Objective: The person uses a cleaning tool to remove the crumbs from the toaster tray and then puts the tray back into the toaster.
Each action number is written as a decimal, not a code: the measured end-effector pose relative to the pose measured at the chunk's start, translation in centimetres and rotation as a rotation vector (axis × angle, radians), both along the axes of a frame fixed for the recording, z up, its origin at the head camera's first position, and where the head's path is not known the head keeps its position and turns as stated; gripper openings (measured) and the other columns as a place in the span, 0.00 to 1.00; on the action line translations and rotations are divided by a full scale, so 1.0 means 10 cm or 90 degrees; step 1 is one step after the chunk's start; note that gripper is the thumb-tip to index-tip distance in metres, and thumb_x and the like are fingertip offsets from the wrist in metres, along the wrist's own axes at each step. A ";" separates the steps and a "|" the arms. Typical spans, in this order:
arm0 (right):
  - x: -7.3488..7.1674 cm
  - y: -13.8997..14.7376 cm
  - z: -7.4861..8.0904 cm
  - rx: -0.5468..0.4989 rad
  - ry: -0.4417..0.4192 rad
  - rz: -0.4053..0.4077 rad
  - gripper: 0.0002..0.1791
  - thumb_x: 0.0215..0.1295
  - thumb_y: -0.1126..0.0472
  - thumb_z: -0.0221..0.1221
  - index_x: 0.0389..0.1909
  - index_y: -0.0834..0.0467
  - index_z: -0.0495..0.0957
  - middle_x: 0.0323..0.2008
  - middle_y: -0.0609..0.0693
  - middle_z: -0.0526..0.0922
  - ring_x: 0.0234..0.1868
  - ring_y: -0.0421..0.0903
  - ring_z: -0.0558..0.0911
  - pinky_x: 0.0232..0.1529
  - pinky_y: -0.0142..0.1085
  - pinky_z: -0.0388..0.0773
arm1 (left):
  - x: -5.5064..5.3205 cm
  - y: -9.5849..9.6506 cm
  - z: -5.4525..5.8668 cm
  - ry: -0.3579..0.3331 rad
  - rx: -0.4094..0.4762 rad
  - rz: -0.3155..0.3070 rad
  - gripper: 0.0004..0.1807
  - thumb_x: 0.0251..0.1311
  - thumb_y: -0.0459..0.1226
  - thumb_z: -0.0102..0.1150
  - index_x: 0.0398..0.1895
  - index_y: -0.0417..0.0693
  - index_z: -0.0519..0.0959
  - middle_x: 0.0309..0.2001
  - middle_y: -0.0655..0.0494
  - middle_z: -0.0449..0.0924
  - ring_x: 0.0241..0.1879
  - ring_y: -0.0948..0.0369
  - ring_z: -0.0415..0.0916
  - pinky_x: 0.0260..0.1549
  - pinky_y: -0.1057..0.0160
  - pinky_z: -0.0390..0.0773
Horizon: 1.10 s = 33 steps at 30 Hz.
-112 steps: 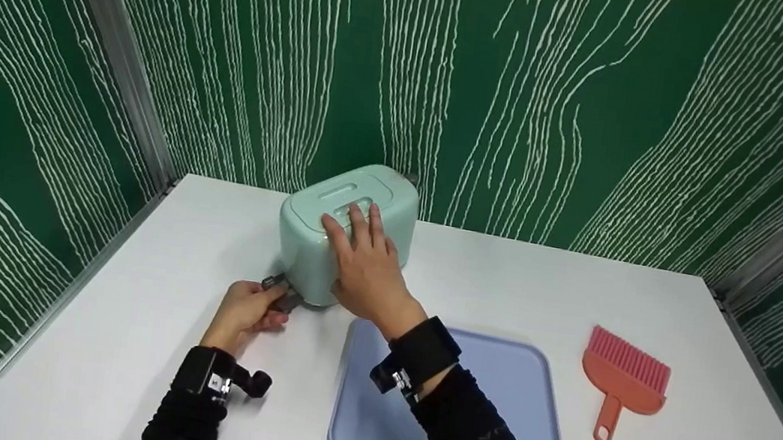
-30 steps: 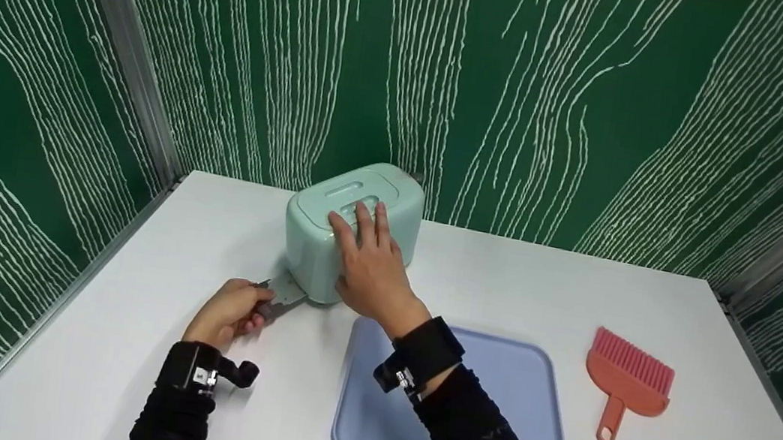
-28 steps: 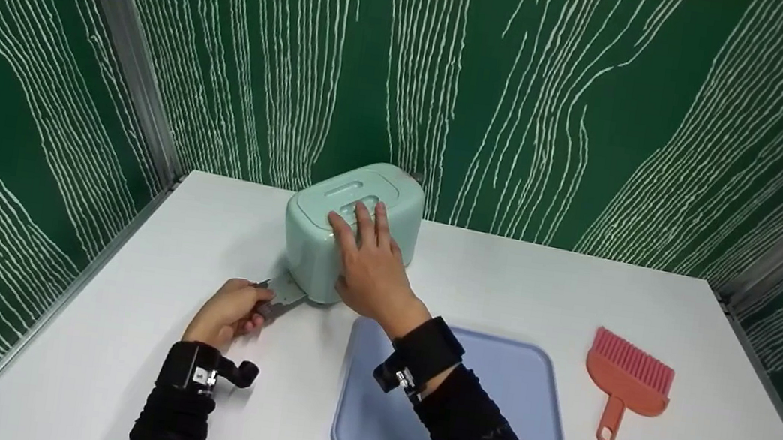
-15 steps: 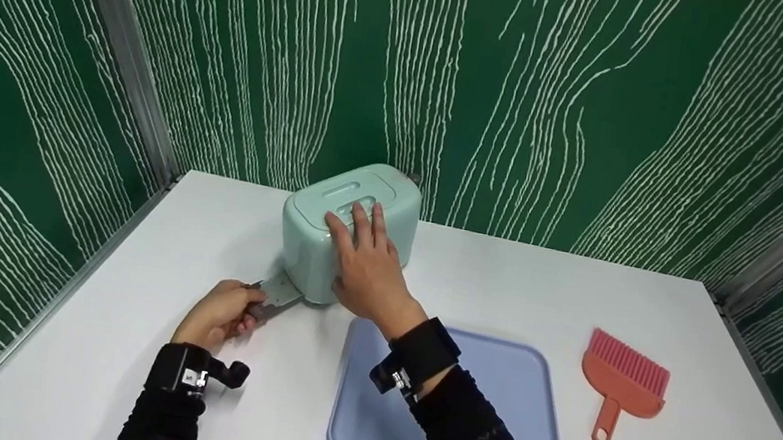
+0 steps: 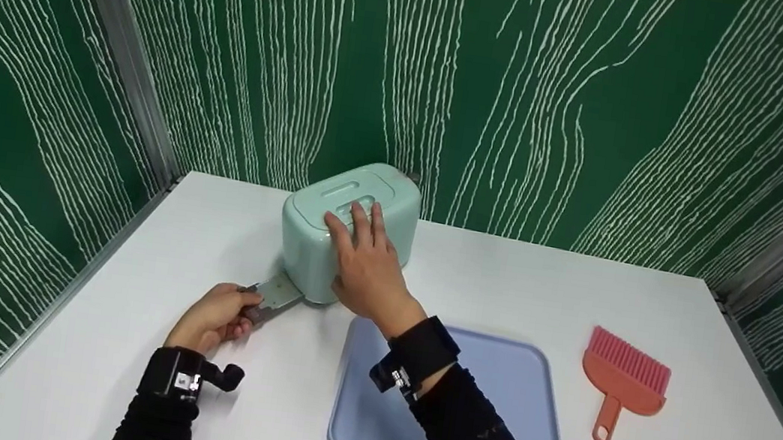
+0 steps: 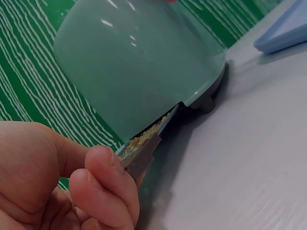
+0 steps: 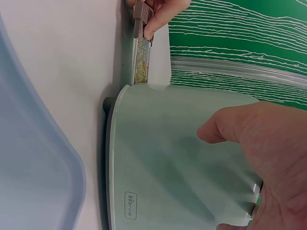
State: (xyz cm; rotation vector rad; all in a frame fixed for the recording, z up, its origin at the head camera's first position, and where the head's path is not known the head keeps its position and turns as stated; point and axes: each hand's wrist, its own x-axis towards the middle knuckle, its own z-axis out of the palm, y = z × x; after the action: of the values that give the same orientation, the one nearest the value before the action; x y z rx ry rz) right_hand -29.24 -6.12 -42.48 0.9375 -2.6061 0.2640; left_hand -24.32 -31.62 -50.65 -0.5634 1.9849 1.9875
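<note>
A mint-green toaster (image 5: pixel 311 259) stands on the white table near the back wall. Low on its left end, a grey crumb tray (image 5: pixel 280 293) sticks partly out. My left hand (image 5: pixel 213 314) pinches the outer end of that tray between thumb and fingers. Yellowish crumbs (image 7: pixel 141 67) lie along the tray in the right wrist view, and the left wrist view shows crumbs (image 6: pixel 144 139) too. My right hand (image 5: pixel 372 278) rests on the toaster, with straight, spread fingers over the top by a slot and the thumb (image 7: pixel 216 129) against its side. The tray's inner end is hidden in the toaster.
A blue rectangular tray (image 5: pixel 517 418) lies in front of the toaster, beneath the right forearm. To its right is a small orange-red dustpan with a pink brush (image 5: pixel 625 372). Green walls with white lines (image 5: pixel 511 115) enclose the table at the back and sides.
My left hand has drawn the crumb tray out to the left and toward me, so more of it shows. My right hand and the toaster keep almost the same place.
</note>
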 end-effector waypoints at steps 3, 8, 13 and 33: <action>0.00 0.00 0.00 0.000 0.000 0.001 0.47 0.67 0.59 0.71 0.82 0.55 0.57 0.80 0.70 0.58 0.82 0.76 0.58 0.68 0.62 0.81 | 0.01 0.00 0.00 -0.001 0.001 0.002 0.07 0.78 0.33 0.53 0.50 0.39 0.68 0.25 0.58 0.75 0.16 0.71 0.70 0.14 0.76 0.72; 0.01 0.00 0.01 -0.001 -0.001 0.004 0.48 0.66 0.60 0.71 0.82 0.55 0.57 0.80 0.71 0.58 0.82 0.77 0.58 0.71 0.62 0.79 | 0.02 -0.01 0.00 0.002 0.002 0.000 0.07 0.78 0.33 0.52 0.50 0.38 0.68 0.25 0.58 0.75 0.16 0.71 0.70 0.14 0.76 0.72; 0.01 0.00 0.02 0.002 -0.007 0.006 0.49 0.66 0.60 0.72 0.83 0.55 0.57 0.80 0.71 0.58 0.82 0.77 0.57 0.74 0.62 0.76 | 0.04 -0.02 0.00 0.004 -0.006 -0.002 0.09 0.79 0.33 0.52 0.52 0.37 0.68 0.26 0.57 0.75 0.17 0.70 0.71 0.15 0.76 0.72; 0.00 0.01 0.00 0.002 0.004 0.012 0.49 0.64 0.59 0.73 0.82 0.56 0.57 0.80 0.72 0.58 0.81 0.77 0.57 0.71 0.61 0.79 | 0.12 -0.12 -0.02 0.000 -0.003 -0.007 0.09 0.79 0.33 0.52 0.53 0.37 0.67 0.25 0.58 0.75 0.17 0.70 0.71 0.16 0.76 0.73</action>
State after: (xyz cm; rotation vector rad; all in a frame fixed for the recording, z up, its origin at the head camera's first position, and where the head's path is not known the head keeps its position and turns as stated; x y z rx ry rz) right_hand -29.19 -5.99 -42.43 0.9632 -2.5934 0.2620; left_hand -23.09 -32.86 -50.82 -0.5522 1.9897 1.9767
